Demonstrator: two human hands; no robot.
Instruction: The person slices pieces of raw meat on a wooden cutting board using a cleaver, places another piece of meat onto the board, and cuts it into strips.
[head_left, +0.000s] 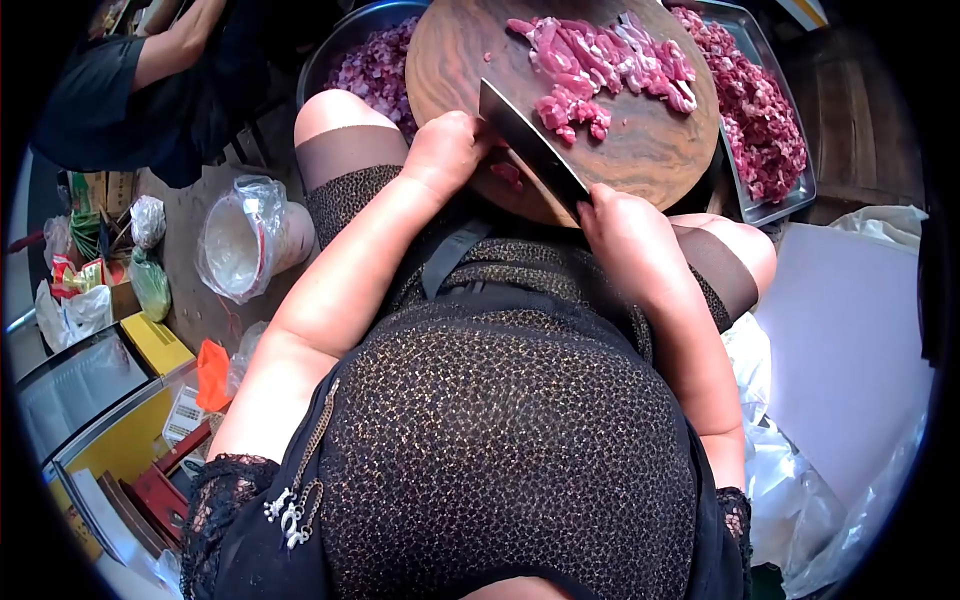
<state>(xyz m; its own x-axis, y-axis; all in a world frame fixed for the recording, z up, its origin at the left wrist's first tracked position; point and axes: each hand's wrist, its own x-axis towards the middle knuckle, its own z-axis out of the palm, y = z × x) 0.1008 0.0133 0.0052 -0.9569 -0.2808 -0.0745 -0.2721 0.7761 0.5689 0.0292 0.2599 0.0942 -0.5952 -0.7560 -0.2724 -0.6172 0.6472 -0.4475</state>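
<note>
A round wooden chopping board (640, 160) lies in front of my knees. My right hand (625, 225) is wrapped round the handle of a cleaver (530, 140), its broad dark blade slanting up and left over the board. Beside the blade's left face, my left hand (445, 150) is closed at the board's near left edge; whatever its fingers press on is hidden. A small scrap of meat (507, 175) shows just left of the blade. Strips of raw pink meat (600, 65) are heaped on the far part of the board, right of the cleaver.
Chopped meat fills a metal basin (312, 75) behind the board's left and a metal tray (800, 195) at its right. A plastic-lined bucket (235, 240) stands on the left floor. Another person's arm (175, 50) shows at upper left. A pale flat panel (840, 350) lies right.
</note>
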